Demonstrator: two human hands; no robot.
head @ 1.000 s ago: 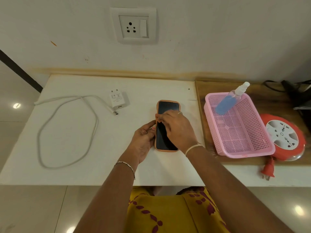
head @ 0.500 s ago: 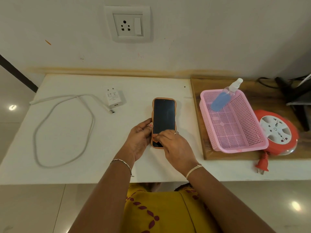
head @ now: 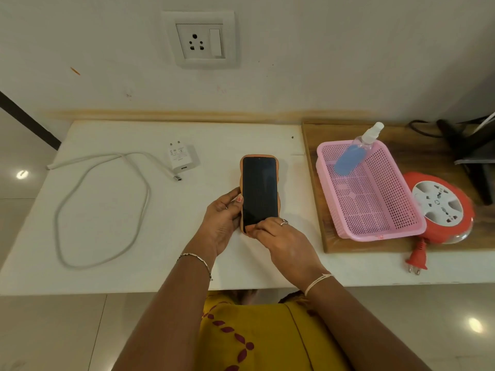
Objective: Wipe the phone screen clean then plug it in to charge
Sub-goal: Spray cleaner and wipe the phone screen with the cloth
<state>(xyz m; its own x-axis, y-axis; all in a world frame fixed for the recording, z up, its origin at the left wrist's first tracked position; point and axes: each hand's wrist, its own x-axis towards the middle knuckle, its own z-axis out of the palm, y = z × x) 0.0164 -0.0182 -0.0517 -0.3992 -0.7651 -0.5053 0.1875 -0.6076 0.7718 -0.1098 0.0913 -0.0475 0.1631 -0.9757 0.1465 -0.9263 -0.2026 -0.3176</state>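
Two hands on the phone [head: 259, 191], and the picture has changed: a second ago my right hand [head: 288, 243] sat across the middle of the glass, now it has slid down to the near end and most of the dark screen is bare. I read that as one wipe stroke finishing, so the cleaning looks close to done, though I can't make out any cloth under those fingers [head: 263, 230], which are bunched and pressed on the bottom edge. My left hand [head: 222, 223] stays on the left edge of the orange case, thumb on the rim, fingers curled around it, wrist low over the table [head: 120, 236]. The phone lies flat, centre of the table, screen up. Charging is untouched: the adapter [head: 180, 158] and the looped white cable [head: 101, 210] sit well apart to the left, unconnected, wall socket [head: 199, 41] far above.
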